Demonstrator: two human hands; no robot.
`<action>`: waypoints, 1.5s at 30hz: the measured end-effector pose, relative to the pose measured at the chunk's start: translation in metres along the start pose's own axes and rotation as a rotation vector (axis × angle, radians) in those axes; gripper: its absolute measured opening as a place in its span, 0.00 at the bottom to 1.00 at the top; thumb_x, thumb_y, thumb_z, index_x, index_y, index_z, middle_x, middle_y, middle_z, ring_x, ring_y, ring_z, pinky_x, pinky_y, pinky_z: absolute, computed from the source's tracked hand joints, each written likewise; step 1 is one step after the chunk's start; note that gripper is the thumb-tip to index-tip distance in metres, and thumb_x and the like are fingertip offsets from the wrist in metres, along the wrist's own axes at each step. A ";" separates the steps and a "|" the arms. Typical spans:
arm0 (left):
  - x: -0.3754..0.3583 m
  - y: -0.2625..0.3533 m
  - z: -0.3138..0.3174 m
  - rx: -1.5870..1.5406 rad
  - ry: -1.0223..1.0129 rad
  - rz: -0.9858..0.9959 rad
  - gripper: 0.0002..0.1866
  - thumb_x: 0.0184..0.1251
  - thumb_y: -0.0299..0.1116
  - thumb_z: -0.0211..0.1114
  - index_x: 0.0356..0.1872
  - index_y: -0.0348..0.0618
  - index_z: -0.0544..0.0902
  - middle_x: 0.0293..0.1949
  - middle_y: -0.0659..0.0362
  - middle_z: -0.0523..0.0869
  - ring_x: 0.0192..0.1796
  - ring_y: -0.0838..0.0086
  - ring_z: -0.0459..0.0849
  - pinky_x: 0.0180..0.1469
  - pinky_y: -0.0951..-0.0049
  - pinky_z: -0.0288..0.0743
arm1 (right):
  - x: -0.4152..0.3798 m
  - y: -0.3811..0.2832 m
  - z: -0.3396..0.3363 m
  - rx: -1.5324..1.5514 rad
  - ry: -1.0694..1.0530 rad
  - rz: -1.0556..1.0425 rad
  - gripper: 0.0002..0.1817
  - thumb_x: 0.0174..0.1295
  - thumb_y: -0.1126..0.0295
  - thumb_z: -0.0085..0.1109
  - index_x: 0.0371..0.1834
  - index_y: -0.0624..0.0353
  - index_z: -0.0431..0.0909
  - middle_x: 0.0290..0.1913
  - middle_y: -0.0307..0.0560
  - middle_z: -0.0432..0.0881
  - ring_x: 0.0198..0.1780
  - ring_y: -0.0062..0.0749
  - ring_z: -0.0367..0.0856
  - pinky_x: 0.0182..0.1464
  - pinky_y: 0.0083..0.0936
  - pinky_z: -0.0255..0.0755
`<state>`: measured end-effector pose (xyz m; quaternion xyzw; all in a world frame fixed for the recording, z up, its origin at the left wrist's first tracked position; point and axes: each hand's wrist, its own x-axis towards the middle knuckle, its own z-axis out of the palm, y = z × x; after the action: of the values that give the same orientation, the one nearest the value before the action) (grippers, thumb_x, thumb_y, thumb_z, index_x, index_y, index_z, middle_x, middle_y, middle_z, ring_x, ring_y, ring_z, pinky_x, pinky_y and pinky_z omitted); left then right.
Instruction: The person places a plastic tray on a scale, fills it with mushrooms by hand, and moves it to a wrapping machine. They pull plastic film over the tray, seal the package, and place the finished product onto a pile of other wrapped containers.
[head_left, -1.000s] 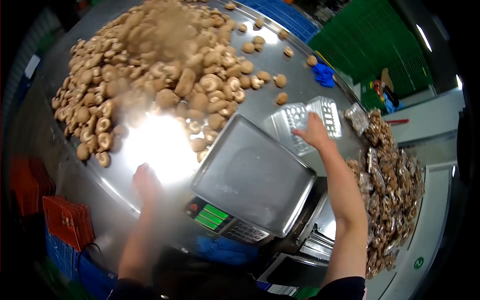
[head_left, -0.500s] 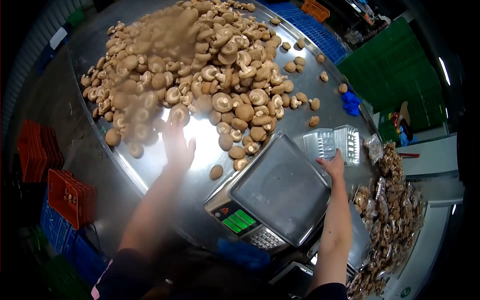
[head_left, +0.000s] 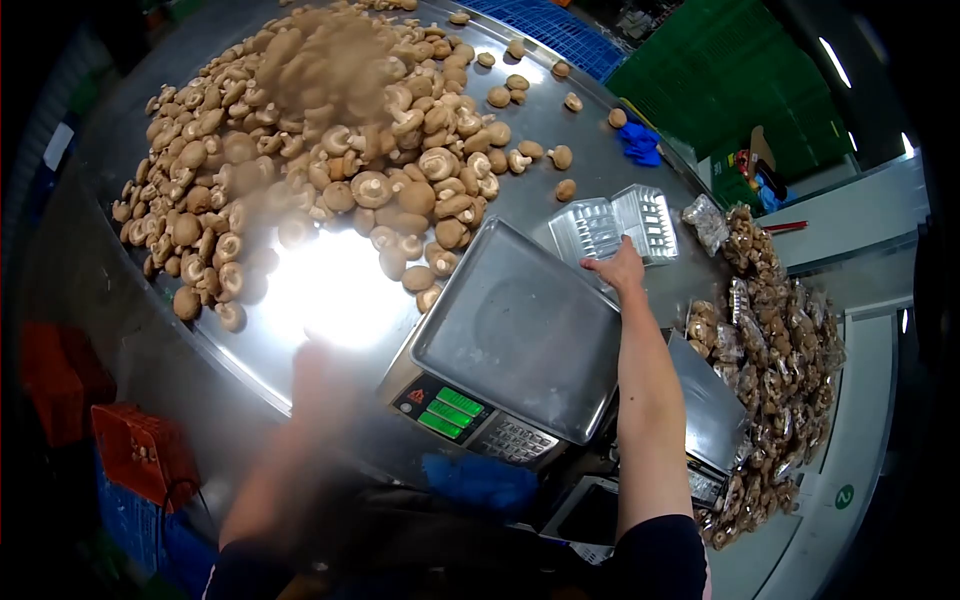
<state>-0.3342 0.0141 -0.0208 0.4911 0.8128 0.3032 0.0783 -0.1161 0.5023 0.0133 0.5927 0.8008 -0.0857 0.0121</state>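
My right hand pinches the near edge of a clear plastic clamshell tray whose lid stands open, just beyond the scale's far right corner. My left hand is smeared by motion near the table's near edge, left of the scale; its fingers cannot be made out. A large pile of brown mushrooms lies on the metal table. Between my arms sits a scale with a bare metal plate and a lit green display.
Bagged mushrooms are heaped at the right. A blue crumpled cloth and a green crate are at the back right. An orange crate stands lower left. Blue material lies before the scale.
My left hand has drawn back from the mushroom pile toward me. The view has shifted, so table, scale and tray appear further left. My right hand still holds the tray.
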 end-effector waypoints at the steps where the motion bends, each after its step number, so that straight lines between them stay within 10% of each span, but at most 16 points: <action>1: -0.015 0.006 -0.006 0.020 -0.183 0.021 0.23 0.53 0.36 0.65 0.53 0.45 0.77 0.61 0.48 0.72 0.66 0.47 0.66 0.67 0.49 0.57 | -0.004 -0.003 -0.003 -0.005 0.013 0.004 0.58 0.26 0.44 0.81 0.61 0.68 0.65 0.55 0.60 0.78 0.58 0.49 0.77 0.58 0.35 0.72; 5: -0.075 0.008 0.001 -0.101 -0.326 0.046 0.20 0.50 0.30 0.69 0.48 0.45 0.79 0.58 0.49 0.73 0.62 0.49 0.70 0.62 0.54 0.66 | -0.009 0.000 0.003 0.011 0.094 -0.010 0.56 0.28 0.45 0.80 0.61 0.66 0.67 0.54 0.60 0.79 0.57 0.49 0.78 0.58 0.35 0.71; 15: 0.038 -0.043 -0.024 0.052 0.348 -0.141 0.23 0.53 0.22 0.66 0.54 0.45 0.76 0.62 0.43 0.68 0.63 0.48 0.69 0.63 0.59 0.66 | -0.032 -0.023 -0.013 -0.140 0.220 -0.241 0.48 0.32 0.55 0.79 0.58 0.68 0.68 0.52 0.62 0.79 0.56 0.53 0.77 0.55 0.40 0.72; 20: 0.068 -0.025 -0.065 -0.041 0.437 -0.088 0.32 0.51 0.27 0.69 0.60 0.43 0.70 0.65 0.44 0.65 0.66 0.49 0.65 0.66 0.59 0.62 | -0.013 -0.005 -0.027 -0.022 0.227 -0.346 0.22 0.62 0.65 0.54 0.59 0.58 0.71 0.43 0.64 0.82 0.47 0.57 0.81 0.52 0.42 0.72; 22: 0.054 -0.012 -0.067 -0.319 0.270 -0.228 0.28 0.59 0.31 0.66 0.62 0.40 0.69 0.63 0.47 0.69 0.63 0.55 0.71 0.63 0.61 0.67 | -0.026 -0.026 -0.057 0.116 0.366 -0.448 0.16 0.68 0.70 0.48 0.57 0.59 0.74 0.37 0.56 0.84 0.36 0.42 0.84 0.41 0.30 0.76; 25: 0.043 0.000 -0.064 -0.935 0.109 -0.345 0.26 0.68 0.35 0.59 0.64 0.38 0.65 0.62 0.49 0.72 0.56 0.64 0.79 0.54 0.69 0.75 | -0.107 -0.114 -0.090 0.788 0.103 -0.567 0.16 0.69 0.72 0.49 0.58 0.58 0.74 0.36 0.44 0.84 0.30 0.20 0.80 0.33 0.20 0.73; 31: 0.015 -0.003 -0.080 -1.172 -0.337 -0.679 0.16 0.73 0.33 0.51 0.55 0.33 0.68 0.42 0.45 0.84 0.26 0.70 0.86 0.21 0.79 0.76 | -0.234 -0.222 -0.021 0.766 -1.060 -0.604 0.17 0.64 0.72 0.56 0.56 0.63 0.74 0.31 0.43 0.83 0.25 0.21 0.82 0.27 0.17 0.74; 38: -0.067 -0.032 -0.055 -1.499 0.000 -1.292 0.14 0.74 0.31 0.48 0.52 0.30 0.66 0.36 0.44 0.84 0.18 0.69 0.81 0.13 0.78 0.73 | -0.284 -0.235 0.018 0.382 -0.760 -0.620 0.27 0.62 0.74 0.56 0.63 0.75 0.62 0.23 0.51 0.80 0.20 0.29 0.80 0.25 0.25 0.75; 45: -0.053 -0.064 -0.040 -1.863 -0.011 -1.380 0.22 0.71 0.23 0.48 0.63 0.27 0.56 0.49 0.35 0.79 0.29 0.63 0.83 0.31 0.72 0.81 | -0.275 -0.261 0.063 0.508 -0.919 -0.340 0.27 0.60 0.79 0.48 0.63 0.78 0.61 0.21 0.52 0.80 0.16 0.28 0.77 0.19 0.25 0.71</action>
<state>-0.3721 -0.0689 -0.0346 -0.3033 0.3694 0.6750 0.5621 -0.2875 0.1587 0.0164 0.3407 0.7517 -0.5269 0.2031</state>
